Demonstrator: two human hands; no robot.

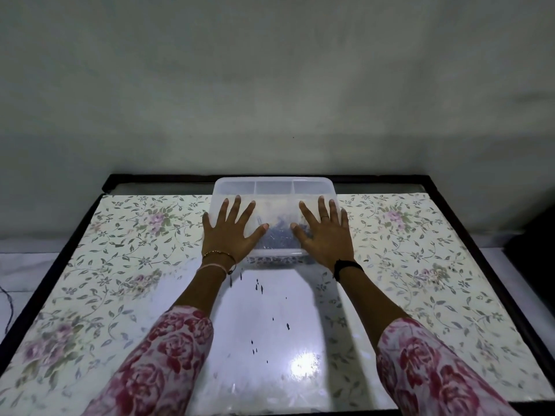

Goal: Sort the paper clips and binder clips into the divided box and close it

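A translucent plastic divided box (pixel 274 187) stands at the far middle of the table with its lid on top. Through the lid I see partition walls along the far side and a dark mass of clips (pixel 277 235) in the near compartment. My left hand (pixel 231 229) lies flat on the left part of the lid, fingers spread. On the right part my right hand (pixel 324 232) lies flat in the same way. Neither hand holds anything.
The glass-topped table (pixel 270 340) has a dark frame (pixel 468 235) and a floral sheet under the glass. A bright light glare shows on the near glass. A grey wall rises right behind the box. Small dark specks dot the glass near the middle.
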